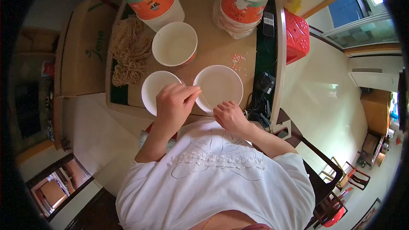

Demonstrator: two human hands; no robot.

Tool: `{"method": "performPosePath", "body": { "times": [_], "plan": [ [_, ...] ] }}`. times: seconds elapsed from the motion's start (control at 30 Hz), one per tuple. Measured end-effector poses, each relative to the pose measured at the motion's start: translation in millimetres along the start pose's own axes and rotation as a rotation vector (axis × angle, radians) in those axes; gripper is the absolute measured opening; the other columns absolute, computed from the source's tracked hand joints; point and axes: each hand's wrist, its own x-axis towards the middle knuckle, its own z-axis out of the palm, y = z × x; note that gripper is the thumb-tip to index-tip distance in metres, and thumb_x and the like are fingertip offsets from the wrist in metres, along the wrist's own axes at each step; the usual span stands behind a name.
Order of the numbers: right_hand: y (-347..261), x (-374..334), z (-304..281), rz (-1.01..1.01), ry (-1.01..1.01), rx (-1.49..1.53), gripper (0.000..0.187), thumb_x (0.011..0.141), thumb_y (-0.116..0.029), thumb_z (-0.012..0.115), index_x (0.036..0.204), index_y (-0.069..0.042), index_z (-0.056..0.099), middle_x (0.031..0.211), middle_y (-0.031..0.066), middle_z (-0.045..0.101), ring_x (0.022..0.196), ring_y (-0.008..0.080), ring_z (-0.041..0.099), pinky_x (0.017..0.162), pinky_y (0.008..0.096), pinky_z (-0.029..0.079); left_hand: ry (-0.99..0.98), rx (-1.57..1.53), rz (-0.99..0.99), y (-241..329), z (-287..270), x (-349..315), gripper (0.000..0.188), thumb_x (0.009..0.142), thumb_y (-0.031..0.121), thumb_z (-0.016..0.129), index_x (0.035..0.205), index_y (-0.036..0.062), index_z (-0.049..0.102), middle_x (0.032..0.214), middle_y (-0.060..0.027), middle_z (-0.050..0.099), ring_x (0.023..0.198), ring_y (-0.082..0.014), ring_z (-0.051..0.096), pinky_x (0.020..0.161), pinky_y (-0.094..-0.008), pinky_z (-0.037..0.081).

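Note:
A thin, pale strand of string [206, 101] runs slantwise between my two hands, over the near edge of the right-hand white paper tub [221, 86]. My left hand [174, 100] pinches its upper end between thumb and forefinger, in front of the left-hand white paper tub [150, 88]. Lower and to the right, the fingers of my right hand [229, 117] are closed on the other end, by that tub's near rim. Behind these two stands a third paper tub [175, 44], white inside with an orange outside. My hands partly cover both front tubs.
Tan twine [128, 51] lies heaped at the table's left. Stacked orange-printed tubs [155, 6] and a second stack [243, 8] stand at the back. Small red and white beads [237, 61] are scattered on the cardboard [208, 30]. Black cables and an adapter [266, 83] lie along the right edge.

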Motion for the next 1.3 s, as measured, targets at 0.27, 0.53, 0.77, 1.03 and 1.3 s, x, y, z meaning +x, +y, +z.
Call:
{"method": "performPosePath", "body": {
  "times": [0.27,0.53,0.77,1.03,1.3],
  "plan": [
    [4.4,-4.0,-9.2,0.593,-0.098,1.59,0.028,0.094,-0.013,0.047,0.118,0.0,0.054,0.115,0.0084,0.057,0.102,0.0193,0.056,0.088,0.0315,0.046,-0.42,-1.177,-0.422,20.4,36.4,-25.7,0.01,0.085,0.005,0.061,0.092,-0.0006,0.066,0.083,-0.006,0.066,0.076,-0.0105,0.064,0.067,-0.0233,0.052],
    [6.8,-5.1,-42.2,0.461,0.073,1.862,0.036,0.097,-0.02,0.04,0.121,0.005,0.05,0.122,0.0168,0.053,0.112,0.027,0.053,0.096,0.0398,0.041,-0.549,-0.71,-0.347,9.7,46.6,-33.2,0.009,0.083,0.007,0.064,0.089,0.0012,0.068,0.08,-0.0088,0.067,0.071,-0.0132,0.063,0.065,-0.0264,0.05],
    [26.8,5.9,-58.0,0.693,0.29,2.06,0.027,0.1,-0.024,0.036,0.093,-0.003,0.052,0.062,-0.0026,0.039,0.055,0.0109,0.038,0.056,0.0246,0.034,-0.862,-0.623,-0.213,6.0,43.1,-42.1,0.013,0.08,0.011,0.066,0.088,0.0008,0.068,0.084,-0.0102,0.069,0.08,-0.0186,0.066,0.074,-0.0305,0.051],
    [23.8,16.0,-81.2,0.582,0.002,1.014,0.023,0.097,-0.018,0.042,0.093,-0.003,0.06,0.063,-0.0012,0.037,0.057,0.0082,0.035,0.054,0.0242,0.031,-0.235,-0.567,-0.208,-2.0,52.8,-22.9,0.02,0.081,0.001,0.062,0.1,0.0028,0.066,0.095,-0.0082,0.065,0.083,-0.0164,0.062,0.07,-0.0271,0.049],
    [6.5,17.0,-82.5,0.42,0.04,0.578,0.013,0.091,-0.012,0.051,0.099,-0.003,0.057,0.076,0.0172,0.061,0.072,0.0369,0.059,0.064,0.0411,0.047,-0.261,-0.82,-0.302,-1.7,72.3,6.1,0.015,0.08,0.005,0.067,0.094,0.0014,0.065,0.081,-0.0018,0.063,0.072,-0.007,0.057,0.065,-0.0217,0.045]
  ]
}}
